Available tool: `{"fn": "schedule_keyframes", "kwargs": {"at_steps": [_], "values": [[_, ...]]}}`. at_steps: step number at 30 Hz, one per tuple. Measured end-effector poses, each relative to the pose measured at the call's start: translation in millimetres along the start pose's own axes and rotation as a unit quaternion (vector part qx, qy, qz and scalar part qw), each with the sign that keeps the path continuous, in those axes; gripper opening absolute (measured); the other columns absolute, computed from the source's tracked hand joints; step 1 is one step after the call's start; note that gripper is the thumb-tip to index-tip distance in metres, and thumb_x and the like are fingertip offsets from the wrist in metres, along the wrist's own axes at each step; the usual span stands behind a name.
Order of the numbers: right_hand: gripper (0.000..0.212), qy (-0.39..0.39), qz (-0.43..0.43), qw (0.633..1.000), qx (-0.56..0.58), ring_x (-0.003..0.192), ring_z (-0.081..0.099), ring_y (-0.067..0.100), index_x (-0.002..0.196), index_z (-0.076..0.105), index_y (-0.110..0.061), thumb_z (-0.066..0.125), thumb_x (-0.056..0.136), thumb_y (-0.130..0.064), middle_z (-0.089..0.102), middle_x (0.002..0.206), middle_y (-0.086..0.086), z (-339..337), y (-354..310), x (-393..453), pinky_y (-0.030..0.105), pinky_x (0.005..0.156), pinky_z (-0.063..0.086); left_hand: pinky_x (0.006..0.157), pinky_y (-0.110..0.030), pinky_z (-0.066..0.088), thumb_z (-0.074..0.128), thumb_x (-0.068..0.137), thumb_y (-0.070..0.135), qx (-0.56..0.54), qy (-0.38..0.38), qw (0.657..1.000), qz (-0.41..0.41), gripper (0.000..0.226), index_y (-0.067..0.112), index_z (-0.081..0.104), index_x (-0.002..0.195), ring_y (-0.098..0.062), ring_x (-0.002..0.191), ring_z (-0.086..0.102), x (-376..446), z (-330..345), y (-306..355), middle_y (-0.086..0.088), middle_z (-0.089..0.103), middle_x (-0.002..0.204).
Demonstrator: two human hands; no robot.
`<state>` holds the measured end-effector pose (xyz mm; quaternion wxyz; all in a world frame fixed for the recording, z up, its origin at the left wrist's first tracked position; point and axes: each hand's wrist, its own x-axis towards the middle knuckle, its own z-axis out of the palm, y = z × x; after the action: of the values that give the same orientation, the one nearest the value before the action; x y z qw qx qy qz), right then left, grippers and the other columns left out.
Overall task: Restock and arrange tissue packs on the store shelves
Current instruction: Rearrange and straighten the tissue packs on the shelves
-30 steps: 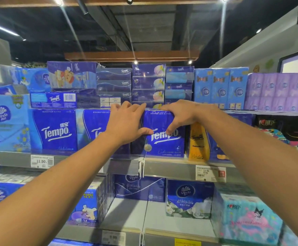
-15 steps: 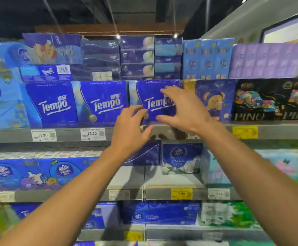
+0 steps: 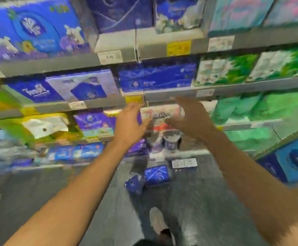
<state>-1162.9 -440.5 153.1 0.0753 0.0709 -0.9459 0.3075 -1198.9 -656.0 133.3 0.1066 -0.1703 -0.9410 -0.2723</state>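
Lowered from the Tempo shelf, both empty hands, left hand (image 3: 130, 124) and right hand (image 3: 190, 119), spread above blue floor packs (image 3: 155, 175).

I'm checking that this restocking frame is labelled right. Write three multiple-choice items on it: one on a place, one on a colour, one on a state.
1. Where do the dark blue packs in the lower middle lie?
A. On the floor
B. On the top shelf
C. In the left hand

2. What colour is the price tag on the upper shelf edge, right of the white one?
A. Red
B. Yellow
C. Black

3. How are the left hand and right hand?
A. Both in fists
B. Each gripping a pack
C. Both open and empty

Key: 1 A, the packs sit on the grey floor below the shelves. 2 B, the tag is plainly yellow. 3 C, the fingers are spread and hold nothing.
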Motion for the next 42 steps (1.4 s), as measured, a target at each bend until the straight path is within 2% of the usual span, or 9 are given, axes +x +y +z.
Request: {"fn": "schedule_keyframes", "kwargs": {"at_steps": [6,10,15,19,24,28,33,38,42], "values": [[0.076,-0.096,0.098,0.989,0.052,0.112,0.061,0.027,0.139,0.056,-0.019,0.074,0.074,-0.055,0.067,0.123,0.008,72,30,-106,0.026,0.085,0.039,0.085,-0.035,0.049,0.078,0.074,0.037,-0.034,-0.116,0.987,-0.108,0.054,0.013,0.067,0.121,-0.031,0.098,0.066,-125,50,-4,-0.012,0.069,0.113],[0.077,-0.146,0.167,0.972,0.080,0.119,0.059,0.025,0.143,0.050,-0.022,0.078,0.076,-0.048,0.059,0.137,0.004,113,33,-138,0.034,0.099,0.044,0.080,-0.026,0.047,0.082,0.077,0.030,-0.068,-0.150,0.973,-0.164,0.050,0.015,0.067,0.122,-0.024,0.094,0.067,-164,65,-27,-0.007,0.069,0.113],[0.068,-0.152,0.271,0.940,0.140,0.108,0.063,0.019,0.136,0.053,-0.026,0.082,0.076,-0.041,0.064,0.125,0.001,200,35,-138,0.037,0.096,0.050,0.085,-0.033,0.052,0.081,0.080,0.026,-0.112,-0.170,0.943,-0.262,0.040,0.018,0.068,0.117,-0.021,0.091,0.064,-191,104,-85,-0.003,0.070,0.103],[0.066,-0.144,0.370,0.896,0.199,0.104,0.062,0.018,0.131,0.055,-0.024,0.083,0.074,-0.041,0.065,0.114,0.003,324,63,-138,0.041,0.093,0.051,0.071,-0.027,0.047,0.081,0.078,0.019,-0.120,-0.187,0.929,-0.298,0.034,0.021,0.069,0.110,-0.019,0.081,0.066,-213,167,-166,0.004,0.069,0.085],[0.064,-0.141,0.479,0.830,0.250,0.095,0.065,0.021,0.119,0.056,-0.024,0.084,0.067,-0.049,0.069,0.102,0.000,534,137,-153,0.041,0.088,0.051,0.082,-0.039,0.054,0.081,0.078,0.023,-0.101,-0.200,0.908,-0.353,0.040,0.024,0.066,0.115,-0.027,0.092,0.068,-250,289,-297,-0.003,0.073,0.098],[0.101,-0.132,0.522,0.795,0.279,0.106,0.065,0.028,0.129,0.050,-0.023,0.081,0.044,-0.067,0.068,0.114,0.001,709,216,-164,0.046,0.090,0.053,0.086,-0.041,0.055,0.080,0.070,0.033,-0.103,-0.219,0.892,-0.381,0.052,0.023,0.064,0.119,-0.026,0.095,0.069,-287,385,-395,0.004,0.071,0.099],[0.124,-0.121,0.546,0.783,0.273,0.121,0.058,0.034,0.153,0.013,-0.016,0.091,0.061,-0.046,0.059,0.134,0.015,844,259,-165,0.041,0.098,0.046,0.065,-0.011,0.043,0.077,0.085,0.012,-0.101,-0.338,0.855,-0.381,0.063,0.017,0.050,0.141,-0.013,0.097,0.058,-302,441,-472,0.009,0.058,0.103],[0.103,-0.054,0.538,0.791,0.285,0.108,0.065,0.035,0.146,0.026,-0.017,0.089,0.066,-0.028,0.066,0.120,0.015,900,260,-164,0.041,0.092,0.050,0.098,-0.030,0.047,0.080,0.081,0.028,-0.045,-0.317,0.892,-0.319,0.073,0.025,0.045,0.146,-0.023,0.119,0.060,-279,451,-491,-0.005,0.062,0.134],[0.069,-0.030,0.501,0.818,0.282,0.090,0.060,0.023,0.135,0.043,-0.023,0.078,0.076,-0.029,0.065,0.114,0.002,841,239,-151,0.029,0.073,0.047,0.081,-0.026,0.049,0.076,0.083,0.031,-0.053,-0.272,0.907,-0.316,0.067,0.029,0.048,0.144,-0.021,0.112,0.063,-279,432,-467,0.000,0.061,0.136]]}}
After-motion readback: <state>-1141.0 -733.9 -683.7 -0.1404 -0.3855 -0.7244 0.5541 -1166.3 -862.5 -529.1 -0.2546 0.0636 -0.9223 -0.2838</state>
